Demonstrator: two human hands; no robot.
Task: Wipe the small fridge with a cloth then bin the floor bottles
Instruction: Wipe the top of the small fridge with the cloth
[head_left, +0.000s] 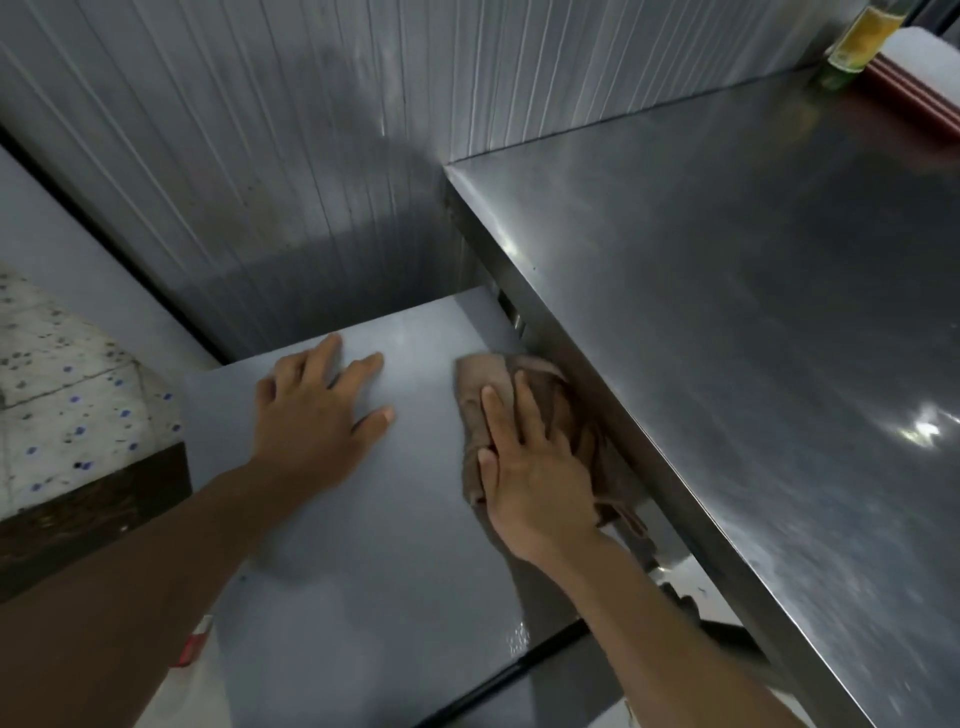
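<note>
Right hand (535, 467) is down flat, fingers straight, pressing the crumpled brown cloth (519, 395) onto the smooth grey top of the small fridge (363, 545), hard up against the side edge of the tall stainless-steel counter (727, 312) that hems it in on the right. Left hand (317, 410) lies spread and open on the fridge top just beside it, gripping nothing. Ribbed grey wall panelling (234, 156) closes off the back, a speckled stone ledge (67, 410) sits left, and a green glass bottle with yellow label (862, 41) stands far back on the counter.
</note>
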